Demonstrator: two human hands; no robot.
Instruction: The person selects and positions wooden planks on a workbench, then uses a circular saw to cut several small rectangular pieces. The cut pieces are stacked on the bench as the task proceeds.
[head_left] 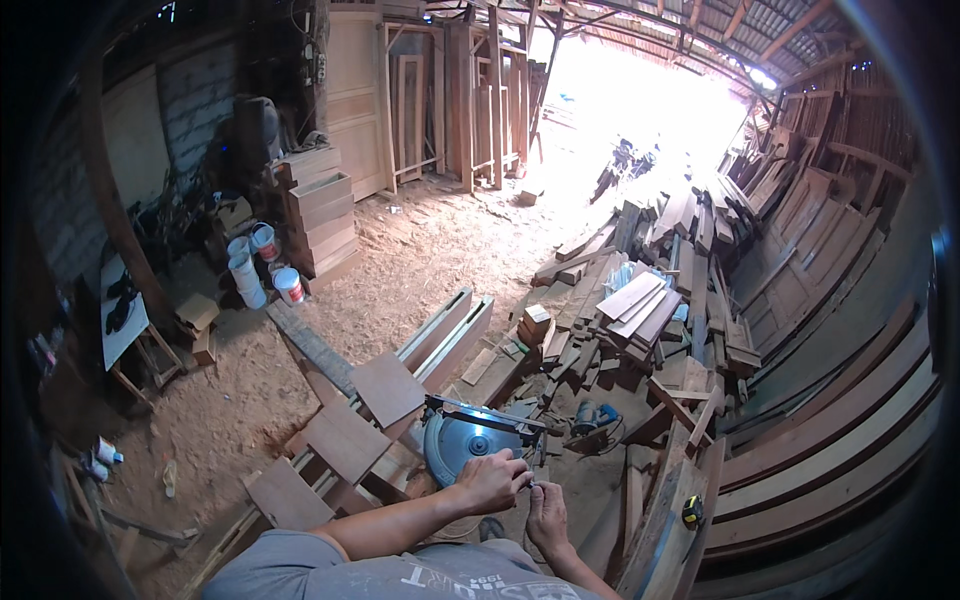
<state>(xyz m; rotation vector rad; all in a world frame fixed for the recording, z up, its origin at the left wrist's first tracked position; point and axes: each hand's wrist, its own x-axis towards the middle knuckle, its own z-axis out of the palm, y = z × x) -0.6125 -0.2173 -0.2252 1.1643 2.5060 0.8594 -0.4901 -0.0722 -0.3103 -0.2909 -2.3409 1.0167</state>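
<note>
1. The round saw blade lay to the far left of the fingertips, its disc face showing; a dark bar ran along its far edge, its long axis going left to right and slanting a little nearer at the right end.
2. The left hand was the nearer of the two to the blade, overlapping its near right edge in view; whether skin met metal, I could not tell.
3. The left forearm crossed from the near left, the back of the hand uppermost; its fingers were curled and reached rightward.
4. The right hand stood just beside it, to the right and nearer, pointing away from the body; its fingers were bent, the tips close to the left ones.
5. A small dark piece showed where the fingertips met; it was too small to identify, and I could not tell which hand, if either, gripped it.
</note>
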